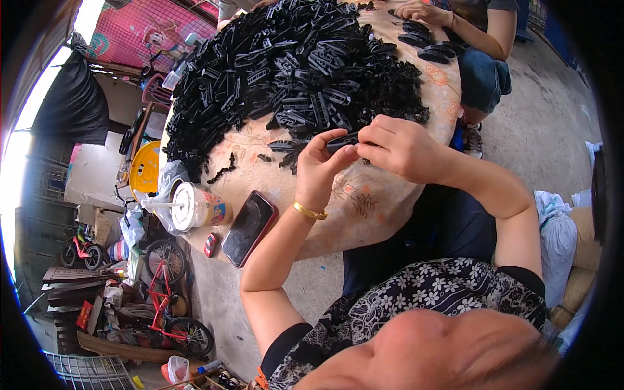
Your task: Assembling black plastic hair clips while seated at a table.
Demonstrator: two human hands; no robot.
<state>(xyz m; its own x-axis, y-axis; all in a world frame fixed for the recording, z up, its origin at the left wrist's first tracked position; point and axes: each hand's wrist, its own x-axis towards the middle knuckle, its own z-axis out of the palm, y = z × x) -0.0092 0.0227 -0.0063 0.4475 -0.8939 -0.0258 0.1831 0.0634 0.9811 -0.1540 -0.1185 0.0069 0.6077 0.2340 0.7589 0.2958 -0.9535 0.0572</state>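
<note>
Near the front of the round table, both of my hands are raised together. Between them is a long, narrow black plastic piece. My left hand, with a gold bangle at its wrist, pinches one end between thumb and fingers. At the other end, my right hand has its fingers curled closed and covers part of the piece. Just beyond my hands lies a big heap of similar black plastic pieces. Smaller black parts are piled at the heap's right side.
A phone, a small red object and a lidded drink cup with a straw stand at the table's left front. Across the table, another person's hand is near several black oval pieces. A red bicycle is at left.
</note>
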